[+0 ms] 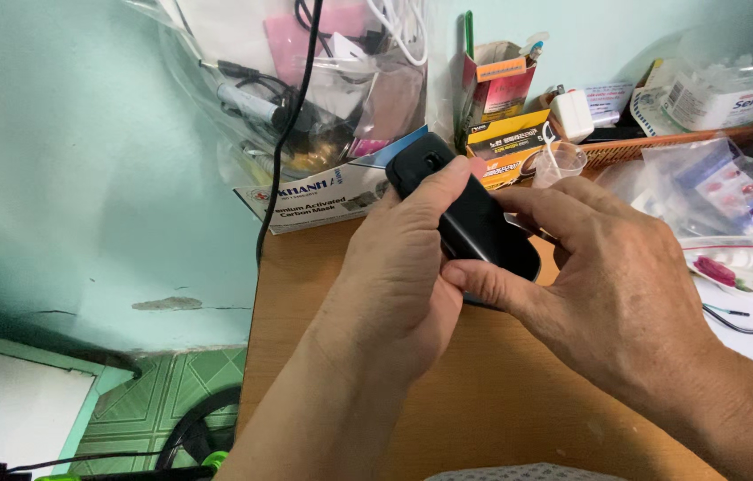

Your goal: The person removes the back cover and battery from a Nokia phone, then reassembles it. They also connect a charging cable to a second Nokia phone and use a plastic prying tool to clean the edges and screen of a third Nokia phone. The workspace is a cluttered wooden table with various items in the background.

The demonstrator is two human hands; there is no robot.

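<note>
- One black computer mouse is held above the wooden tabletop, near its back edge, between the two hands.
- Left hand: its grip is closed around the near left side of the mouse, the thumb laid along the top of the shell and pointing toward the wall.
- Right hand: its grip is closed on the right side of the same mouse, the thumb pressed against the lower edge and the index finger curved over the top right.
- The front end of the mouse rises clear of the fingers; its lower part is hidden behind the left hand.
- One white flat carton lies on the tabletop behind the mouse, against the wall.
- One clear plastic bag hangs or leans above that carton; cables, a pen-like item and pink slips show inside it; their count cannot be told.
- One black cable runs down in front of the bag and past the tabletop's left edge.
- One yellow and black box stands just right of the mouse, with one red and orange box behind it.
- One small clear cup stands near the right hand's fingertips.
- One orange basket sits at back right.
- Several clear packets lie at right.
</note>
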